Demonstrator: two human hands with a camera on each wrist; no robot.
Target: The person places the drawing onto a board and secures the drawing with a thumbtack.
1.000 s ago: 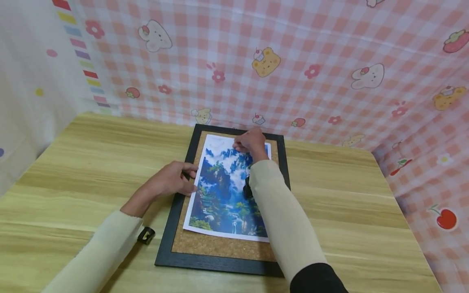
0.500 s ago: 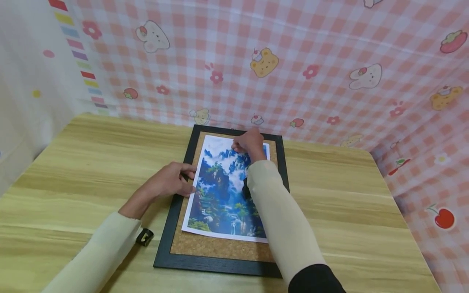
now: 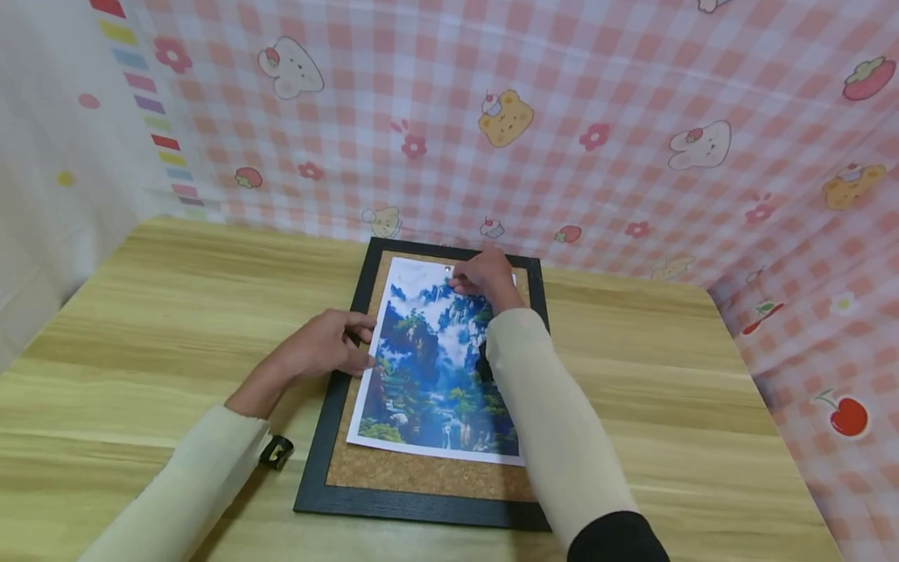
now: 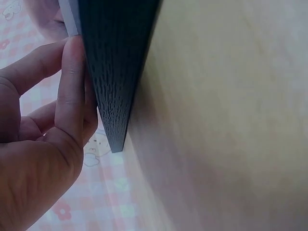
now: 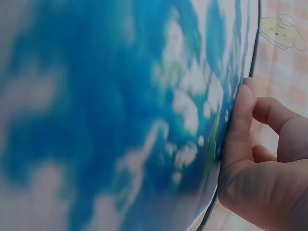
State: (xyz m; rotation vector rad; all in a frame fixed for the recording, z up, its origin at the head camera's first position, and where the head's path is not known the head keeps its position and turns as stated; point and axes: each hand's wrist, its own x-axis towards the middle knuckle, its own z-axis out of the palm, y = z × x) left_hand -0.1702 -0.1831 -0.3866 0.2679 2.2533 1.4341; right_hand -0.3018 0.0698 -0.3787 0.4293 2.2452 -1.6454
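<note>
A landscape print [image 3: 421, 367] on white-bordered paper lies over a cork board [image 3: 421, 474] with a black frame [image 3: 421, 506]. My left hand [image 3: 325, 343] rests at the print's left edge, fingertips and thumb spread apart on the border. In the left wrist view its thumb [image 4: 71, 86] lies alongside the frame. At the print's top edge, a small shiny thumbtack [image 3: 447, 268] shows just left of the fingertips of my right hand [image 3: 485, 275]. That hand is bent low over the upper print, with nothing visible between its fingers. My right forearm hides the print's lower right part.
The board lies on a light wood-grain table [image 3: 667, 390], near its back edge. Behind and to the right hangs a pink checked cloth [image 3: 435, 94] with cartoon prints. A black strap piece [image 3: 277, 452] sits at my left cuff.
My right hand has shifted slightly right, and the thumbtack, hidden before, now shows beside its fingertips. The left hand keeps its place at the print's edge.
</note>
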